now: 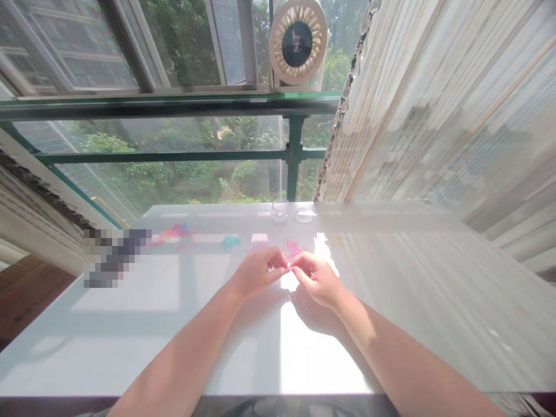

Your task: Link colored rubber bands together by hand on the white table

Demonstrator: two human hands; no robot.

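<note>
Over the middle of a white table (pixel 143 359), my left hand (pixel 259 269) and my right hand (pixel 318 279) meet fingertip to fingertip. Both are closed in a pinch. A tiny pale thing shows between the fingertips, too small to name. Just beyond my hands lies a small pink pile (pixel 293 247) of fine pieces. A pale purple patch (pixel 257 248) is partly hidden behind my left hand. Farther left are a turquoise pile (pixel 230 242) and a red, pink and blue pile (pixel 174 231). A faint yellowish pile (pixel 341 240) lies to the right.
A clear round container (pixel 280 211) and a shallow clear dish (pixel 304 215) stand at the table's far edge. A blurred dark object (pixel 119 258) is at the left edge. Beyond are a green railing (pixel 174 106), a round fan (pixel 297 43) and a striped curtain (pixel 425 104).
</note>
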